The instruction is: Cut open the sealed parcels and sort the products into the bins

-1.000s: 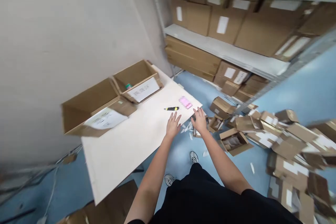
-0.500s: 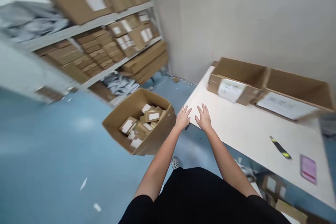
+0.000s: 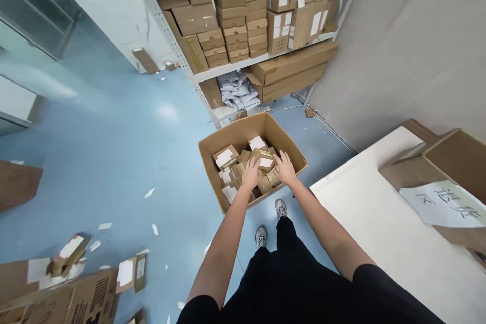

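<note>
A large open cardboard carton stands on the floor in front of me, holding several small brown boxes with white labels. Over it, my left hand reaches down with fingers stretched out, at the left end of a small taped cardboard box. At that box's right end is my right hand, its fingers spread. The small box lies on top of the others between both hands; whether the fingertips touch it I cannot tell.
Metal shelving with stacked boxes stands behind the carton. To the right is a white table bearing an open labelled box. Paper scraps and flattened cardboard lie on the blue floor at left.
My view has swung left from the table to the carton. Both hands have left the table's edge area and moved down into the carton, one at each end of a small box.
</note>
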A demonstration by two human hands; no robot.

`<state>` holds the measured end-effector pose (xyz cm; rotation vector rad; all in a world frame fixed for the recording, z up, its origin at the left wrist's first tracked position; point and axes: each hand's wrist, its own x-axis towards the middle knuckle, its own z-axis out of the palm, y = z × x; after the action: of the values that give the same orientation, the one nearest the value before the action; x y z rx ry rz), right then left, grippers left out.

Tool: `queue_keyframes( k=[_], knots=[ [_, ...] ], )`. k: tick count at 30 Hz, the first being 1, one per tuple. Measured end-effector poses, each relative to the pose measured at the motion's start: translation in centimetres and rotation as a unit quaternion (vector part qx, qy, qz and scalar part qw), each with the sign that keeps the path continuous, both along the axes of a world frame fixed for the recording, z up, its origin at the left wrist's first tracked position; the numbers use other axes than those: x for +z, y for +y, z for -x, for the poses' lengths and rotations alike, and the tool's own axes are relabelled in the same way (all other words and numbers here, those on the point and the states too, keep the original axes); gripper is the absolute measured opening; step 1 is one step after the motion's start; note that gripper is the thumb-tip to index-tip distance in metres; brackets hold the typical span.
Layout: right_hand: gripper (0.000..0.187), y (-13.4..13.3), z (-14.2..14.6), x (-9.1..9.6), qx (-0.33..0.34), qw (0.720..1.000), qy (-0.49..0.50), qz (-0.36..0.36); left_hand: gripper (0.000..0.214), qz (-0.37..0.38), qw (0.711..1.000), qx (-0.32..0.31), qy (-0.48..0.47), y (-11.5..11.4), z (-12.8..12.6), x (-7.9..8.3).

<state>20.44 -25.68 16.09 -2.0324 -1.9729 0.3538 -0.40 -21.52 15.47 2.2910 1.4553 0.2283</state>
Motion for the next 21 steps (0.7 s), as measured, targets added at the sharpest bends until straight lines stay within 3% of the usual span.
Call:
queue_keyframes(
  k=[6, 11, 16, 19, 21],
  knots=[
    [0.075, 11.6, -3.4, -6.4, -0.002, 0.997, -0.002, 0.075, 0.079, 0.084, 0.995, 0.051, 0.030, 9.0, -2.7, -6.0],
    [0.074, 19.4, -6.5, -14.2, -0.002, 0.994, 0.016, 0.106, 0.078, 0.168, 0.982, 0.060, 0.069, 16.7, -6.8, -13.7],
    [0.076, 22.3, -8.1, -22.6, 0.001, 0.987, 0.016, 0.161, 0.078, 0.224, 0.969, 0.044, 0.099, 21.2, -9.9, -22.9],
    [0.077, 22.0, -8.5, -26.9, 0.009, 0.978, 0.012, 0.206, 0.074, 0.247, 0.961, 0.050, 0.116, 21.4, -9.0, -27.1],
    [0.082, 21.7, -8.5, -29.4, 0.008, 0.970, 0.011, 0.243, 0.063, 0.233, 0.964, 0.073, 0.104, 20.6, -7.6, -28.8]
  ],
)
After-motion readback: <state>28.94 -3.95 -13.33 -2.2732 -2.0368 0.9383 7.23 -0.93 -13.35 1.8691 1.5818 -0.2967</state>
